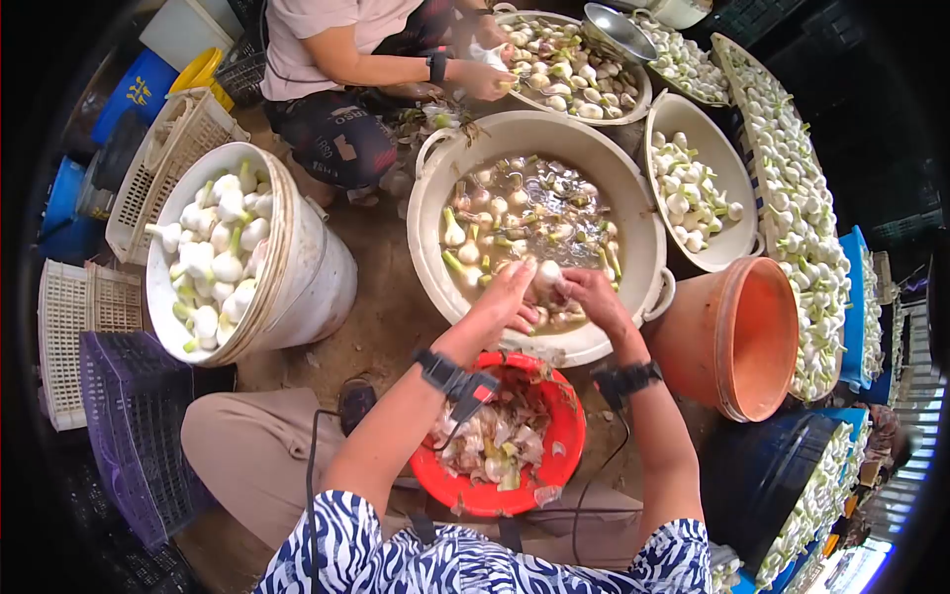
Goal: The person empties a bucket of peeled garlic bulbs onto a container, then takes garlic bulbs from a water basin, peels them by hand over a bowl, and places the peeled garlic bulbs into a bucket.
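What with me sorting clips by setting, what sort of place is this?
Probably a garlic-cleaning workshop: a tub of water holds bulbs, a red basin holds peelings, and a white bucket is heaped with pale garlic.

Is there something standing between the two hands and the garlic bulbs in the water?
Nothing visible stands in the way. The left hand and right hand hold a bulb above the near part of the tub. The red basin sits nearer the body, outside that path.
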Tool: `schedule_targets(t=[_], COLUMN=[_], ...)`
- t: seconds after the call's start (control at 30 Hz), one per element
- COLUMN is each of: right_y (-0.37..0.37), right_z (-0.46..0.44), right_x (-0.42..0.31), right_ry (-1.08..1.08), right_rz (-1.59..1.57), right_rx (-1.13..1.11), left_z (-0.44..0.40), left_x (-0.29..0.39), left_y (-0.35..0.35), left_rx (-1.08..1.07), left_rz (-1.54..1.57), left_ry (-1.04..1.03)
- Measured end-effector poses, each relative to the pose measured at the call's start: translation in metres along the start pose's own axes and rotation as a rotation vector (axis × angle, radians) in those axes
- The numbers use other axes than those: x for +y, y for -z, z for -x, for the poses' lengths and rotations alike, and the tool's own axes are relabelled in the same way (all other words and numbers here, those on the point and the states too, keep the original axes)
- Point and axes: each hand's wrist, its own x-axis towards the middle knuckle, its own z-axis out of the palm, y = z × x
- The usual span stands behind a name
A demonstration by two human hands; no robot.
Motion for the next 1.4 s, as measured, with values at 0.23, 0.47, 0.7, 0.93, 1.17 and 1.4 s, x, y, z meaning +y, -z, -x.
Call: schedule_targets(t=[0.23, 0.47, 0.7, 0.93, 1.17, 1.4], right_y=[-0.047, -0.077, -0.078, -0.085, -0.101, -0.09], right_z=[0.109, 0.166, 0.19, 0.218, 0.223, 0.233], right_x=[-0.102, -0.122, -0.119, -0.111, -0.103, -0.119], right_ry=[0.514, 0.593, 0.158, 0.163, 0.16, -0.017], right_rz=[1.042, 1.097, 0.204, -0.2, -0.853, -0.081], right_rx=[0.244, 0.233, 0.411, 0.278, 0.122, 0.441], left_z=[0.07, 0.139, 0.194, 0.202, 0.213, 0.217], left_x=[-0.01, -0.029, -0.032, -0.039, -0.052, -0.031], left_y=[-0.019, -0.018, -0.015, -0.021, -0.022, -0.001], left_rx=[-0.022, 0.06, -0.18, -0.181, -0.188, -0.379], left_rz=[-0.104, -0.152, -0.114, -0.476, -0.279, 0.365], left_ry=[-0.138, -0.155, -0.39, -0.63, -0.52, -0.198])
